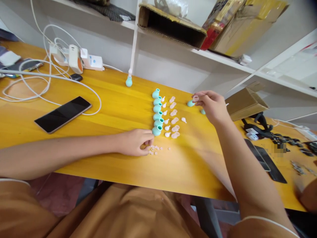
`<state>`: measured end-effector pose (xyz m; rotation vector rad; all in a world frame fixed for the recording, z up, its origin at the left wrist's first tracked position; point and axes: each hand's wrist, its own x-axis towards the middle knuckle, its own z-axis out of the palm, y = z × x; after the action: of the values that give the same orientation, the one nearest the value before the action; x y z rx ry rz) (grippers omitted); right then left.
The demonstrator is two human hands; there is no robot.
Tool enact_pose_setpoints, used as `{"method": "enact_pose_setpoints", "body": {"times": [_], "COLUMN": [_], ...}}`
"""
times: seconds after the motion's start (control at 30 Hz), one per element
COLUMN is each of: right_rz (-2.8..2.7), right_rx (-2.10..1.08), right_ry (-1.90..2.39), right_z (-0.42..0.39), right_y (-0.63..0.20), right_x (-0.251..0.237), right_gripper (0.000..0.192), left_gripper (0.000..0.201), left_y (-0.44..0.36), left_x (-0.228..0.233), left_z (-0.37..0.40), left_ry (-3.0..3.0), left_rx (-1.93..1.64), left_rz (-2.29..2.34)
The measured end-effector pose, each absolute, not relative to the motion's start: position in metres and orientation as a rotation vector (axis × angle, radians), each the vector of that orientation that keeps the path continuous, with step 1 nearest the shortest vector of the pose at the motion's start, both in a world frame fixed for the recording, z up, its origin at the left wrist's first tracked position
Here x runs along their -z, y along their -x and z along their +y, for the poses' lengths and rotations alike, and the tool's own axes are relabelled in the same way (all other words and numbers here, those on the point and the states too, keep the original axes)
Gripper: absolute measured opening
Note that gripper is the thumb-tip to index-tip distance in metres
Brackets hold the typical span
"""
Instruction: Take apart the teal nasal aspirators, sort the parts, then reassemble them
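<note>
Currently left hand [135,141] rests on the yellow table [111,109], fingers curled together, tips touching a scatter of tiny pale rings [155,149] just below the column of teal bulbs [157,112]. Right hand [210,105] is raised over the far side of the table, thumb and forefinger pinching a small pale cap [195,98], with a loose teal bulb [190,103] right beside the fingertips. Pale tips [173,117] lie in rows between the column and the right hand; black phone [62,114] and white cables [37,82] sit well apart at left.
</note>
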<state>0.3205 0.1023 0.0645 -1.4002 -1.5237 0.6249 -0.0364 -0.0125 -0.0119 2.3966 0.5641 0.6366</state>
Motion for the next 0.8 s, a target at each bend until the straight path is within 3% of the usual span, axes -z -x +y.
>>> {"method": "enact_pose_setpoints", "body": {"times": [0.27, 0.4, 0.8], "right_rz": [-1.492, -1.51, -1.261], "right_rx": [-1.397, -1.639, -1.882], "right_ry": [0.914, 0.837, 0.713], "right_z": [0.004, -0.031, -0.05], "right_y": [-0.281, -0.248, -0.224], "right_x": [-0.062, -0.047, -0.008], "right_gripper": [0.04, 0.036, 0.025], "left_gripper": [0.007, 0.009, 0.005], "left_y": [0.038, 0.036, 0.037], "left_x": [-0.002, 0.002, 0.003], "left_z": [-0.007, -0.007, -0.005], "left_ry": [-2.393, -2.393, -2.388], "left_rx": [-0.436, -0.458, -0.45], "left_rz": [0.624, 0.662, 0.663]}}
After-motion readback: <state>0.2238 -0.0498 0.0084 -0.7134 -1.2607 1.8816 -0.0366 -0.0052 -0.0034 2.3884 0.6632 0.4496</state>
